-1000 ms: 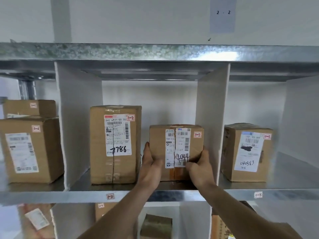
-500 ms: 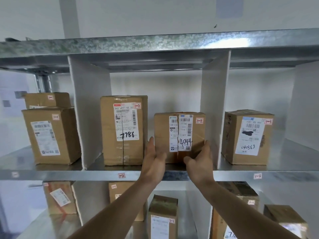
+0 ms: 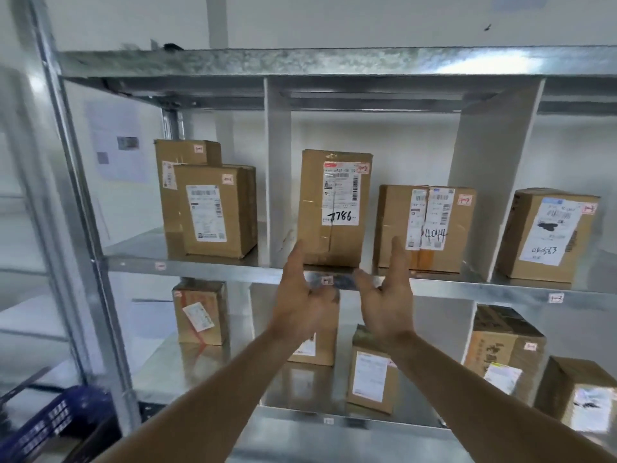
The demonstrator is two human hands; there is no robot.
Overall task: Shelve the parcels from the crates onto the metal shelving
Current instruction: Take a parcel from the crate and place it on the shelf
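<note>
In the head view both hands are raised in front of the metal shelving (image 3: 200,267), the left hand (image 3: 302,305) and the right hand (image 3: 389,305) palms facing each other, fingers loosely spread and holding nothing. The parcel marked 4044 (image 3: 424,228) stands on the shelf in the middle compartment, near its right divider (image 3: 490,182) and just beside the taller parcel marked 7786 (image 3: 334,208). A blue crate (image 3: 43,426) shows at the lower left corner.

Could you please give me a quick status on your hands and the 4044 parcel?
Left hand and right hand open, holding nothing. Parcel 4044 upright on the middle shelf, beside parcel 7786. Nothing in the way.
</note>
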